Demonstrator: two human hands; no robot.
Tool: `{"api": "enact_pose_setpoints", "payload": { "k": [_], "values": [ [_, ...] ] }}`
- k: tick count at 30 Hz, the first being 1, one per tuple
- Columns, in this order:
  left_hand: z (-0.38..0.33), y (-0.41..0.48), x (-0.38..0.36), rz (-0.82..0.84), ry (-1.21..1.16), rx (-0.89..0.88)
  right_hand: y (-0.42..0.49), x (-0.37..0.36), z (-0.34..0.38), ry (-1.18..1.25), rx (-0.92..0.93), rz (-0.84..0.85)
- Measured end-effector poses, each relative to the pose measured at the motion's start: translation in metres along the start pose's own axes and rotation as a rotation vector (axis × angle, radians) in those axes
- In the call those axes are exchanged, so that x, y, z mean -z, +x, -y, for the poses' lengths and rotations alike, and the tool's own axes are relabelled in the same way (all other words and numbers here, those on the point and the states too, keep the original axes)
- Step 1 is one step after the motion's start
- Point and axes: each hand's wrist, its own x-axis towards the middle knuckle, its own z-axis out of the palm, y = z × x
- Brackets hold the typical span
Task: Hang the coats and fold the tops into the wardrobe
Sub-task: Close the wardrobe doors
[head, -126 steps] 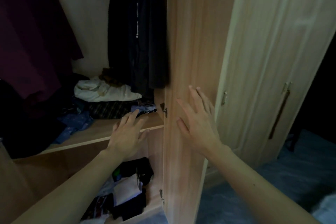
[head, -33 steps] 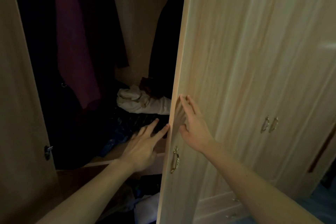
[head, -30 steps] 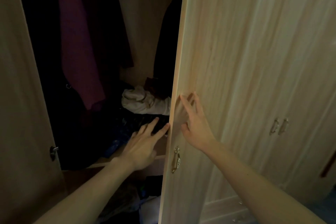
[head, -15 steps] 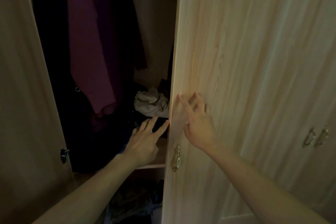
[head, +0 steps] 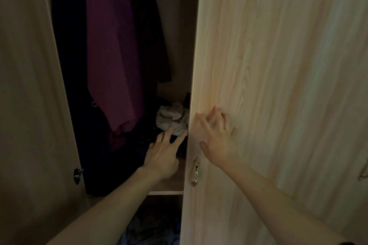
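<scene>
Wardrobe door point(head: 278, 85) bears right grip point(head: 217, 141), fingers spread, holding nothing. Left grip point(head: 163, 153), fingers extended, empty, reaches into gap. Purple coat point(head: 113, 55) hangs inside; pale top point(head: 171, 119) crumpled on shelf point(head: 171, 183).

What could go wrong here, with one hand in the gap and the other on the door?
1. The right hand presses on the right door while the left hand reaches in beside its edge; if the door swings shut, those fingers may get pinched.
2. The crumpled white garment lies close to that edge and might get caught in the door.
</scene>
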Motion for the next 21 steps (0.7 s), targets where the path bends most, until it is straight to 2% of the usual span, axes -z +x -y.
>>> {"api": "enact_pose_setpoints", "payload": {
  "k": [11, 21],
  "values": [
    [0.009, 0.016, -0.003, 0.013, 0.005, 0.090, 0.015, -0.042, -0.009, 0.040, 0.027, -0.024],
    [-0.002, -0.003, 0.011, 0.017, -0.006, 0.084, 0.017, -0.013, -0.008, 0.084, 0.048, 0.133]
  ]
}}
